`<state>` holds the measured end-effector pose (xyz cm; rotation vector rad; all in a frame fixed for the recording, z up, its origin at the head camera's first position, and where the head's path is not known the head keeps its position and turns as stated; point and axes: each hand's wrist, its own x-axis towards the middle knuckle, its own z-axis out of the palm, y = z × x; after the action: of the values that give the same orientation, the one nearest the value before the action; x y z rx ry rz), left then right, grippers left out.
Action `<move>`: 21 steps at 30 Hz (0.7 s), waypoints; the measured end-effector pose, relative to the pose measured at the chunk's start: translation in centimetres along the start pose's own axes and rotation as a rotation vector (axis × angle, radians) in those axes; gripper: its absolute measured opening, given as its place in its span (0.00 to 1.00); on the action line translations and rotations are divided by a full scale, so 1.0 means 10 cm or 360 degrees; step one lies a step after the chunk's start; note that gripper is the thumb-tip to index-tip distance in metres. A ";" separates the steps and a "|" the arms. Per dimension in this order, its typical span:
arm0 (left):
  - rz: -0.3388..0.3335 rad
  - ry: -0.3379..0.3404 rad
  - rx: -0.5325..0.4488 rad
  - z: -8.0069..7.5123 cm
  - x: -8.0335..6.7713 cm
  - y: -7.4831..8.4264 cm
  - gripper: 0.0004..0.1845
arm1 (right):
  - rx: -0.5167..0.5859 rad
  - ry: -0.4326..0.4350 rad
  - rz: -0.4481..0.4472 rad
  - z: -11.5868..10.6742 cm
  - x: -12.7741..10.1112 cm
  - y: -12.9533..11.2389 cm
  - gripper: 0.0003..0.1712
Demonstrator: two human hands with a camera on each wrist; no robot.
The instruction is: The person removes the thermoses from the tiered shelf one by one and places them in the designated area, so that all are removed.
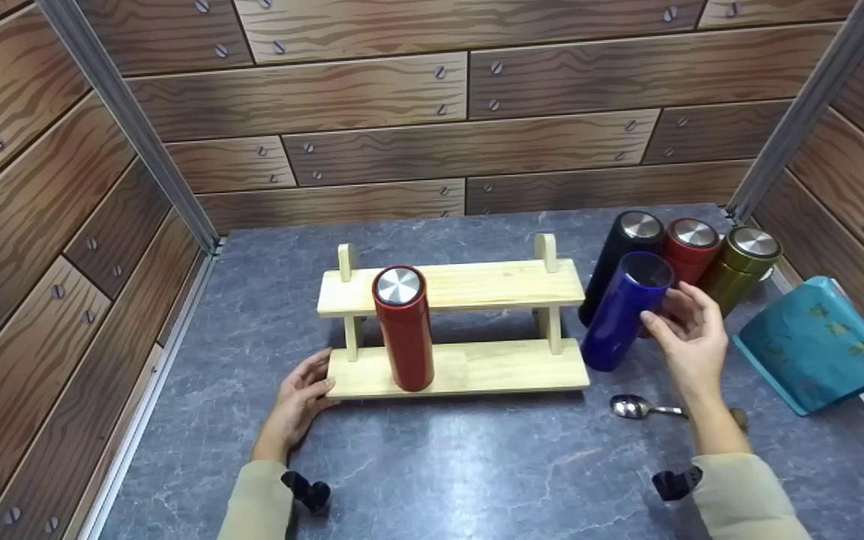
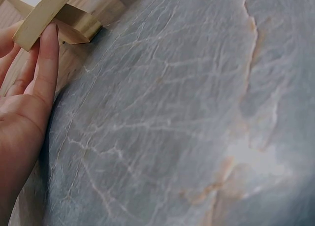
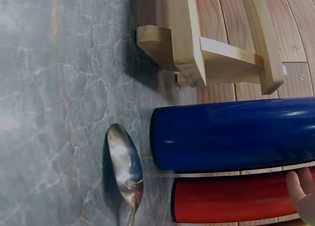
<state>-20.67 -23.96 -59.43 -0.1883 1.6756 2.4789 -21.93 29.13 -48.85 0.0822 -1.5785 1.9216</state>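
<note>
A two-tier wooden shelf [image 1: 507,367] stands on the table, with a red thermos [image 1: 411,337] upright on its lower board. My left hand [image 1: 303,394] pinches the left end of that lower board; the left wrist view shows the board's end [image 2: 34,34] between the fingers. To the right of the shelf stands a lidless-looking blue bottle [image 1: 623,319]. Beside it is my right hand [image 1: 691,341], its thumb overlapping the bottle's right edge near the top. In the right wrist view its fingertips [image 3: 295,186] lie over a second red thermos [image 3: 231,199], just beside the blue bottle [image 3: 226,135].
Behind the blue bottle stand a black thermos [image 1: 604,277] and an olive-green thermos [image 1: 739,262], with the second red one between them. A spoon [image 1: 631,406] lies in front, partly under my right wrist. A teal pouch [image 1: 814,352] sits at the right wall.
</note>
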 end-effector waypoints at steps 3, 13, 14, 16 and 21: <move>0.0001 0.0002 -0.0003 0.00 0.00 0.00 0.31 | 0.0031 -0.0013 -0.0030 -0.01 -0.04 0.00 0.34; 0.0011 0.0007 -0.0021 0.01 0.00 0.00 0.31 | 0.0139 -0.0052 -0.0052 -0.05 -0.19 -0.01 0.34; 0.0011 0.0008 -0.0025 0.01 0.00 -0.01 0.31 | 0.0153 -0.0060 -0.0057 -0.05 -0.21 -0.01 0.34; 0.0013 0.0009 -0.0026 0.01 0.00 -0.01 0.31 | 0.0193 -0.0081 -0.0071 -0.05 -0.24 -0.02 0.34; 0.0021 0.0005 -0.0012 0.01 0.00 -0.01 0.31 | 0.0267 -0.0122 -0.0087 -0.04 -0.31 -0.04 0.34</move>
<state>-20.61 -23.84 -59.50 -0.1826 1.6747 2.4960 -19.13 28.17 -49.94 0.2700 -1.4457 2.0258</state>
